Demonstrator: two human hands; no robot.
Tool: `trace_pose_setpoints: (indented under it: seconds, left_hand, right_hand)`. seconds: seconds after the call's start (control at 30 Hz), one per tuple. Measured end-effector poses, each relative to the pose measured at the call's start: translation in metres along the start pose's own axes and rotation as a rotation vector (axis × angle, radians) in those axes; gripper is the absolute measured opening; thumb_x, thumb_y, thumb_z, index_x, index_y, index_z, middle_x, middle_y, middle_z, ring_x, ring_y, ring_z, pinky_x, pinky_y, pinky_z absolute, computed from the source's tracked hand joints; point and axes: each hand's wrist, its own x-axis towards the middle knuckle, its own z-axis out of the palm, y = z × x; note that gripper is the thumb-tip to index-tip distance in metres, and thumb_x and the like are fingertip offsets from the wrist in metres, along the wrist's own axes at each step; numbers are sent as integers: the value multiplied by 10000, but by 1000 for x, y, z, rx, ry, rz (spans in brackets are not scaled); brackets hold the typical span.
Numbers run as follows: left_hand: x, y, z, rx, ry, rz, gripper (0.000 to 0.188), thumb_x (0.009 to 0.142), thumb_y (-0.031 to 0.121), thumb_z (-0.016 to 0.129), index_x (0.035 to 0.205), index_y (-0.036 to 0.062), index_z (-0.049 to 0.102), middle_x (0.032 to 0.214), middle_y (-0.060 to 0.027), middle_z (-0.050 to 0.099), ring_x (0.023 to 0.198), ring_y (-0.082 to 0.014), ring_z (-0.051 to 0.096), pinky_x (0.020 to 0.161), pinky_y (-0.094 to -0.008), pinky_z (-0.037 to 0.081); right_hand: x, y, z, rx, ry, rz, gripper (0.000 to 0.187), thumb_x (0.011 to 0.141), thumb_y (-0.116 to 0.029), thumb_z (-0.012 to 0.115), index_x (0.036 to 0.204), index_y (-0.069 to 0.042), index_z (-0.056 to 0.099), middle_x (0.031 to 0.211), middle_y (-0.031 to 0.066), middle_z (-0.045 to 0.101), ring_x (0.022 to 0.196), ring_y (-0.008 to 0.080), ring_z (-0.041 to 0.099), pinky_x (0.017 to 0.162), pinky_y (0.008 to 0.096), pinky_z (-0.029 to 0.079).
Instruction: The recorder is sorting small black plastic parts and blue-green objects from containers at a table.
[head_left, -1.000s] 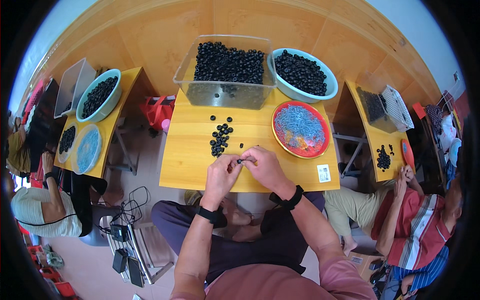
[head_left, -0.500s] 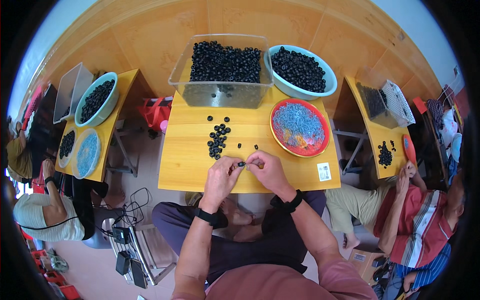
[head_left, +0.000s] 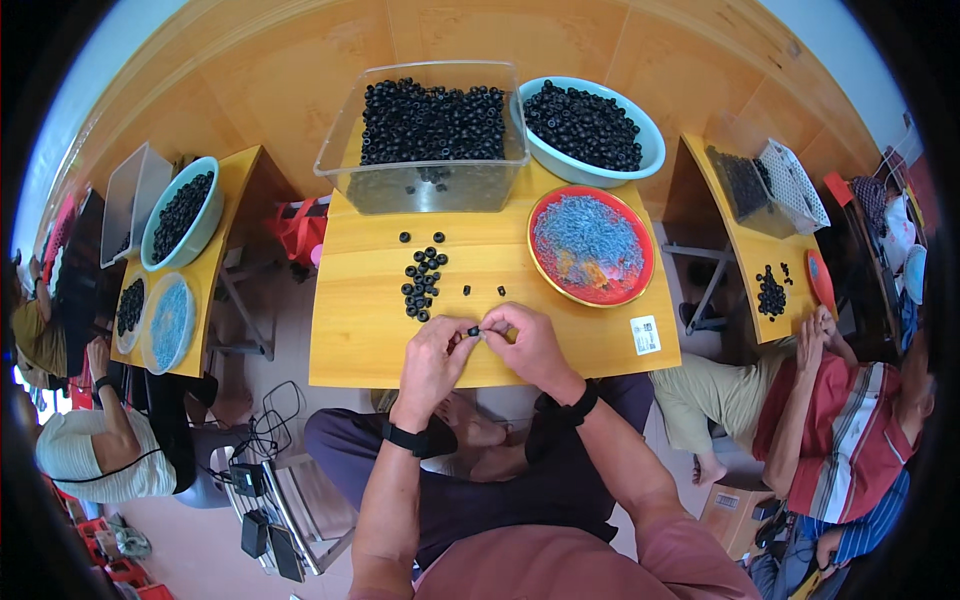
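Near the table's front edge, my left hand (head_left: 432, 358) pinches a small black cylindrical part (head_left: 474, 331) between thumb and fingers. My right hand (head_left: 528, 345) meets it from the other side, its thumb and forefinger pressed together at the end of the part. Whether a tiny piece sits in those right fingertips is too small to tell. Just beyond my hands lie two smaller black pieces (head_left: 467, 290). A loose cluster of black ring-shaped parts (head_left: 421, 283) is spread to the left of them. On the right, a red plate (head_left: 600, 293) bears a heap of thin blue-grey pieces (head_left: 588, 232).
At the table's back stand a clear plastic bin (head_left: 430, 195) and a pale blue basin (head_left: 655, 150), both full of black parts. A white label (head_left: 645, 335) lies at the right front. People sit at side tables (head_left: 235, 185) to left and right; a metal stool (head_left: 300, 500) stands lower left.
The whole view has shifted slightly. Both hands stay together at the black part, with only a small change in how the fingers lie around it.
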Motion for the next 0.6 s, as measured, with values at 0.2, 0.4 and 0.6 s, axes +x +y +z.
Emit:
trace_pose_setpoints:
  seconds: [0.2,0.4,0.6]
  left_hand:
    - [-1,1,-3,-90,-43,-121,155,879,62,794,1012,-4,746,800,-94,702,691,-168,657,663,-300,538]
    - [0,0,-4,-154,-59,-202,156,892,74,796,1015,-11,750,769,-84,708,670,-128,631,644,-288,524]
    - [1,1,-5,-151,-78,-216,166,891,89,802,1020,-6,759,782,-64,725,707,-99,645,676,-274,535]
  right_hand:
    - [-1,-2,-2,27,-15,52,81,861,-15,712,931,1,673,850,112,708,725,197,706,672,324,553]
    - [-2,-10,0,-54,41,-68,84,853,-1,703,925,-9,660,836,118,687,727,225,696,678,331,554]
    - [-3,-9,2,-119,45,-148,112,847,7,693,950,-15,657,830,116,685,735,233,695,680,335,554]
